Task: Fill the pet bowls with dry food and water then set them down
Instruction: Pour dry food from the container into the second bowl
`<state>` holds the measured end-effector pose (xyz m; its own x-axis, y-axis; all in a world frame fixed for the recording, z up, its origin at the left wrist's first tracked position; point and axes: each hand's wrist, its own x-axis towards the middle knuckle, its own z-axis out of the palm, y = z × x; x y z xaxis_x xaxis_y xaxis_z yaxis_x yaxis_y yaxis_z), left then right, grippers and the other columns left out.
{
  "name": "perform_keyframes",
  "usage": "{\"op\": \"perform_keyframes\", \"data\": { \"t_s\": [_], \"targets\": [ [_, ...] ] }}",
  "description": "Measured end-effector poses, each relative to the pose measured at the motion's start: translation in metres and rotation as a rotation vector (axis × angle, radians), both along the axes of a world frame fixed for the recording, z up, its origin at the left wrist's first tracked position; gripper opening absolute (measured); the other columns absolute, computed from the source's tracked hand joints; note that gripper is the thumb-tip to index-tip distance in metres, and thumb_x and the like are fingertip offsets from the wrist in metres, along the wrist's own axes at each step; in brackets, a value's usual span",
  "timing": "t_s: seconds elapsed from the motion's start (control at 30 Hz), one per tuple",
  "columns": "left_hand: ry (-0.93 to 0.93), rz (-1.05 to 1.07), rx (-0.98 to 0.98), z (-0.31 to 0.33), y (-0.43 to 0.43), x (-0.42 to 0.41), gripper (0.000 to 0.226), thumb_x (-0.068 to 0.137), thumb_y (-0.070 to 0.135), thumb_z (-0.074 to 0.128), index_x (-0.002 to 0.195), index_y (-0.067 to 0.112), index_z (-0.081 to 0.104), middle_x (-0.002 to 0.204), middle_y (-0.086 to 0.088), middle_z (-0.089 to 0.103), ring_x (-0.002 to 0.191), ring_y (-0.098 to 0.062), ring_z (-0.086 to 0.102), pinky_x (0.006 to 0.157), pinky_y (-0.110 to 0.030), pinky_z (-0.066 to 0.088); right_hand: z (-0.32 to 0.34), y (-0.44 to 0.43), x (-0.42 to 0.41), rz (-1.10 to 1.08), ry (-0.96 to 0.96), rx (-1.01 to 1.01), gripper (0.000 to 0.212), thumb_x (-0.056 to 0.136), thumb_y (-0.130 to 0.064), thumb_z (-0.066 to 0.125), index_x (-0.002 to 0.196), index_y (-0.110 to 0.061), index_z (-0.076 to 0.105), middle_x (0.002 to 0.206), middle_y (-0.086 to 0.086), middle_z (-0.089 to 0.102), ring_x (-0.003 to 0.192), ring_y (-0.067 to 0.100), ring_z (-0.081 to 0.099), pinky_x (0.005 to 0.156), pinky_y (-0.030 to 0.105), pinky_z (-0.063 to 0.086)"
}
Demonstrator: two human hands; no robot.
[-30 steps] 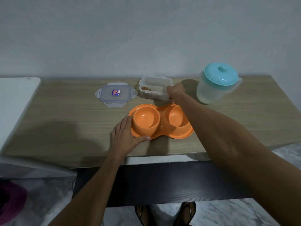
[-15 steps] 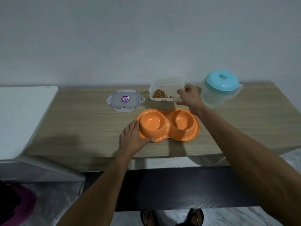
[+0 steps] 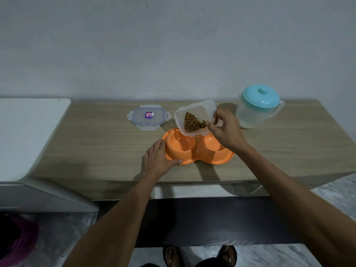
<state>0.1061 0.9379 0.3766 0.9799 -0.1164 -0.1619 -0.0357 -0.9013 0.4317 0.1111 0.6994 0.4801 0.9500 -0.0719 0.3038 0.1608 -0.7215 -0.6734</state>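
Observation:
An orange double pet bowl [image 3: 198, 158] sits near the front of the wooden table [image 3: 100, 151]; both wells look empty. My left hand [image 3: 159, 160] rests flat against its left rim, thumb on the front edge. My right hand [image 3: 224, 130] holds a clear plastic food container [image 3: 196, 112] tilted toward me above the left well, with brown dry kibble [image 3: 192, 123] piled in its lower corner. A translucent water jug [image 3: 256, 112] with a teal lid stands at the back right.
The container's clear lid [image 3: 149, 117] lies flat behind the bowl to the left. A white surface [image 3: 27, 132] adjoins the table's left end. A pink object [image 3: 17, 239] sits on the floor at lower left. My feet in sandals [image 3: 198, 255] show below the table edge.
My right hand has lifted the food container off the table, brought it over the left well and tilted it; the kibble has slid to its lower corner. My left hand stays on the bowl.

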Motion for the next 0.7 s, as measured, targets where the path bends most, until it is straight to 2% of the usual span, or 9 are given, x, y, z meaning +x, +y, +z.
{"op": "perform_keyframes", "data": {
  "t_s": [0.07,0.17,0.23,0.3,0.43,0.57,0.7],
  "targets": [
    [0.002,0.001,0.0,0.0,0.0,0.0,0.116,0.065,0.077,0.067,0.155,0.022,0.019,0.162,0.001,0.02,0.147,-0.024,0.023,0.116,-0.048,0.027,-0.002,0.001,-0.003,0.031,-0.016,-0.028,0.023,0.083,-0.013,0.068,0.077,-0.015,0.046,0.097,0.0,0.052,0.084,0.016,0.048,0.063,0.007,0.04],
    [0.001,0.003,-0.001,0.0,0.0,0.0,0.117,0.064,0.078,0.067,0.155,0.023,0.019,0.162,0.001,0.021,0.147,-0.024,0.024,0.116,-0.047,0.027,-0.003,0.003,-0.008,0.067,-0.024,-0.081,0.023,0.085,-0.016,0.068,0.079,-0.016,0.046,0.109,0.0,0.051,0.093,0.017,0.051,0.069,0.032,0.056],
    [0.003,0.006,-0.004,-0.001,0.0,0.0,0.117,0.063,0.079,0.066,0.155,0.023,0.019,0.162,0.002,0.021,0.147,-0.024,0.024,0.115,-0.047,0.027,-0.004,0.003,-0.01,0.089,-0.029,-0.105,0.022,0.085,-0.017,0.068,0.08,-0.016,0.046,0.116,0.004,0.052,0.099,0.019,0.052,0.074,0.041,0.057],
    [0.003,0.008,-0.01,-0.001,0.0,0.0,0.118,0.062,0.079,0.067,0.155,0.024,0.019,0.162,0.002,0.021,0.146,-0.024,0.025,0.115,-0.047,0.027,-0.005,0.004,-0.012,0.104,-0.036,-0.128,0.021,0.085,-0.018,0.068,0.081,-0.016,0.047,0.122,0.007,0.053,0.104,0.02,0.051,0.078,0.045,0.056],
    [0.007,0.013,-0.015,0.0,-0.001,0.0,0.117,0.063,0.077,0.068,0.155,0.024,0.019,0.162,0.002,0.02,0.147,-0.024,0.024,0.115,-0.048,0.027,-0.004,0.006,-0.014,0.125,-0.041,-0.163,0.02,0.086,-0.017,0.068,0.082,-0.012,0.049,0.129,0.012,0.052,0.109,0.024,0.052,0.083,0.04,0.052],
    [0.004,0.018,-0.018,0.0,-0.001,0.0,0.117,0.063,0.075,0.069,0.155,0.023,0.019,0.162,0.002,0.021,0.147,-0.024,0.023,0.117,-0.047,0.026,-0.002,0.008,-0.013,0.168,-0.056,-0.253,0.021,0.084,-0.015,0.069,0.081,-0.01,0.05,0.132,0.016,0.051,0.112,0.029,0.053,0.082,0.026,0.036],
    [-0.004,0.015,-0.017,0.0,-0.002,0.0,0.115,0.065,0.073,0.07,0.155,0.021,0.02,0.162,0.001,0.021,0.147,-0.023,0.023,0.117,-0.046,0.025,-0.002,0.01,-0.013,0.199,-0.047,-0.296,0.023,0.085,-0.017,0.069,0.081,-0.015,0.046,0.137,0.018,0.047,0.117,0.032,0.052,0.086,0.026,0.036]
  ]
}}
